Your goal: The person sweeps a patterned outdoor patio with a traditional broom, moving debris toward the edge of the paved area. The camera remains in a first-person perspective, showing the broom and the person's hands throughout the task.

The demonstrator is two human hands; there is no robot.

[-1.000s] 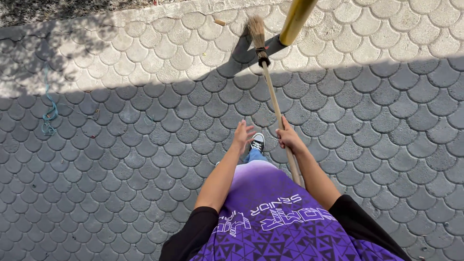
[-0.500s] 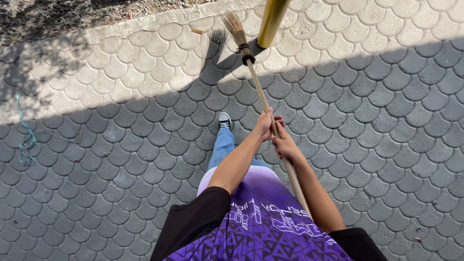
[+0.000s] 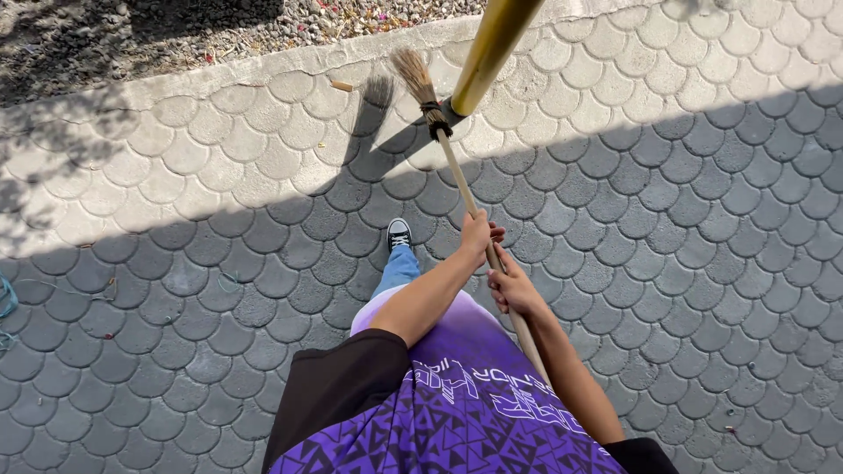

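Note:
Both my hands grip the wooden handle of a broom (image 3: pixel 457 180). My left hand (image 3: pixel 479 237) holds it higher up the shaft, and my right hand (image 3: pixel 514 290) holds it just below, nearer my body. The straw bristle head (image 3: pixel 413 77) points away from me, over the sunlit paving near the curb. A small brown piece of litter (image 3: pixel 342 86) lies just left of the bristles. My left foot in a black and white sneaker (image 3: pixel 399 233) is stepped forward on the pavers.
A yellow pole (image 3: pixel 492 48) rises from the pavement right beside the broom head. Grey scalloped paving stones (image 3: pixel 685 237) cover the ground. A concrete curb (image 3: pixel 219 75) borders gravel and debris at the top. A blue string (image 3: pixel 7 298) lies at the far left.
My left hand has come onto the handle above the right. I have stepped forward with my left foot, and the broom head has swung left across the paving by the pole.

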